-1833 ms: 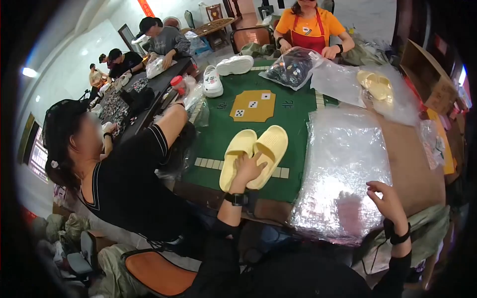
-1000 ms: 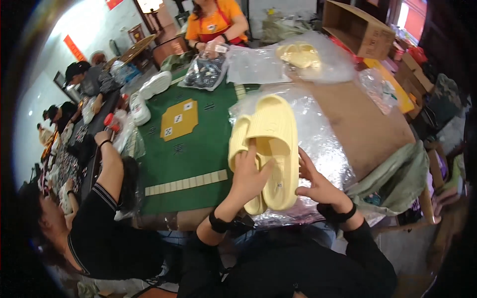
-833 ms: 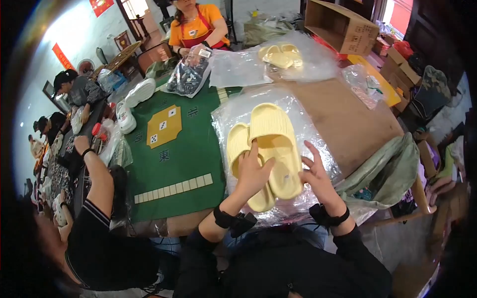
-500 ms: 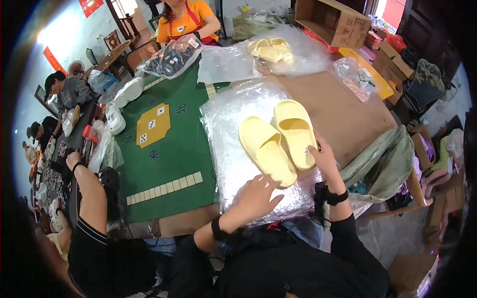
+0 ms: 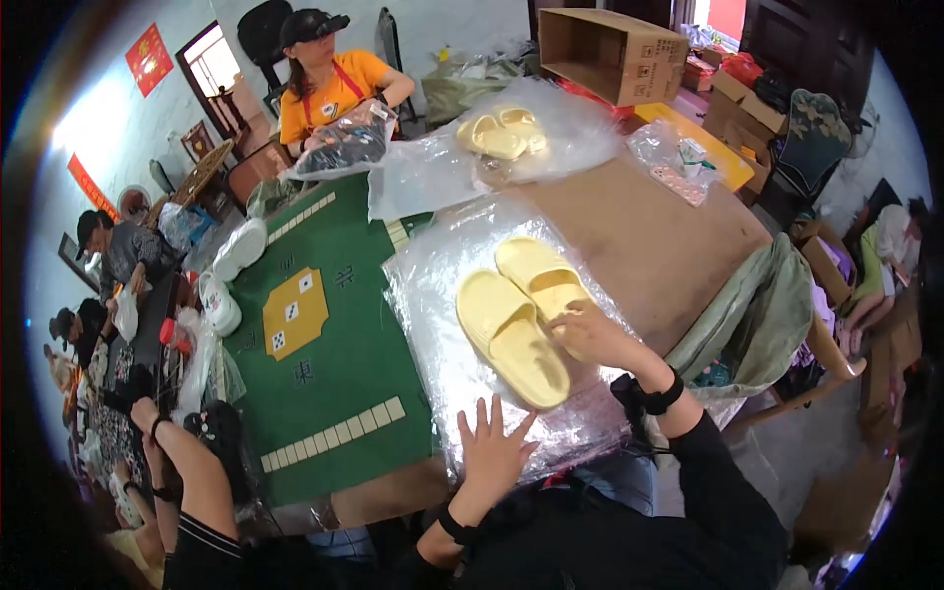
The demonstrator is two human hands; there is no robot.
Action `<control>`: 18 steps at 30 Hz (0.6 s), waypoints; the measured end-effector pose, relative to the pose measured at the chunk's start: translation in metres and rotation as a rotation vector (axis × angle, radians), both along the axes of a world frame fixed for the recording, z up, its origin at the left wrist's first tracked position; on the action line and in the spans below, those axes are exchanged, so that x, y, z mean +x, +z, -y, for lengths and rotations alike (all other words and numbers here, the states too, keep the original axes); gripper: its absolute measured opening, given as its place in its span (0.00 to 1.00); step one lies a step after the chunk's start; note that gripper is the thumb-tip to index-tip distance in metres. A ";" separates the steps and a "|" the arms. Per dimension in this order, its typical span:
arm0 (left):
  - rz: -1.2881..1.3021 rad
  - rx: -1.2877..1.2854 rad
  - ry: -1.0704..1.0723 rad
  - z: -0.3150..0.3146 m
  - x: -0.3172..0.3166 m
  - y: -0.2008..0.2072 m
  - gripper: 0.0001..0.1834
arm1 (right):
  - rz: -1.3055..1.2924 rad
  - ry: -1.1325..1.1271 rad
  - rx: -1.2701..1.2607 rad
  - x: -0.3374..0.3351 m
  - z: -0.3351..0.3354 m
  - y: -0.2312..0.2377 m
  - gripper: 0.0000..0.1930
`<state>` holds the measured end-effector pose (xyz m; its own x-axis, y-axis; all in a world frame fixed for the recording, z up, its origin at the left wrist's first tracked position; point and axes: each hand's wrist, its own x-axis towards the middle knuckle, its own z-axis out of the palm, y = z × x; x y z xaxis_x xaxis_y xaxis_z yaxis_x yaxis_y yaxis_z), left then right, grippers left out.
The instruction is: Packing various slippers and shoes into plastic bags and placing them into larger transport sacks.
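A pair of pale yellow slides lies on a stack of clear plastic bags in front of me. The left slide rests with its heel toward me. Beside it, the right slide has its heel covered by my right hand. The fingers of that hand are bent together over the footbed; whatever they may pinch is hidden. My left hand lies open, fingers spread, on the bags just below the left slide's heel, apart from it.
A green mahjong cloth covers the table to the left, with white clogs along its far side. More yellow slides lie on plastic across the table. A co-worker in orange holds bagged dark goods. A cardboard box stands behind.
My right hand has moved from the right slide's outer edge onto its footbed. My left hand has drawn back from the left slide's heel, fingers spreading. The view has shifted.
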<state>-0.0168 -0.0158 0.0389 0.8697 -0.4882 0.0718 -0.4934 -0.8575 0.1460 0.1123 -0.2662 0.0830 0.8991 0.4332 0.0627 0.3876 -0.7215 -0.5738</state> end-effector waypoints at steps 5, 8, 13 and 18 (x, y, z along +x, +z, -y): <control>0.020 0.000 -0.041 0.005 0.006 -0.003 0.29 | -0.133 0.110 -0.096 0.031 -0.021 0.003 0.22; 0.017 0.018 -0.023 0.006 0.004 -0.003 0.29 | -0.227 0.078 -0.296 0.046 -0.038 0.003 0.29; 0.026 0.029 -0.013 0.005 0.004 -0.002 0.30 | -0.135 -0.036 -0.225 0.050 -0.050 -0.006 0.26; 0.007 0.014 -0.025 0.002 0.006 -0.005 0.31 | -0.075 -0.062 -0.211 0.028 -0.049 0.008 0.25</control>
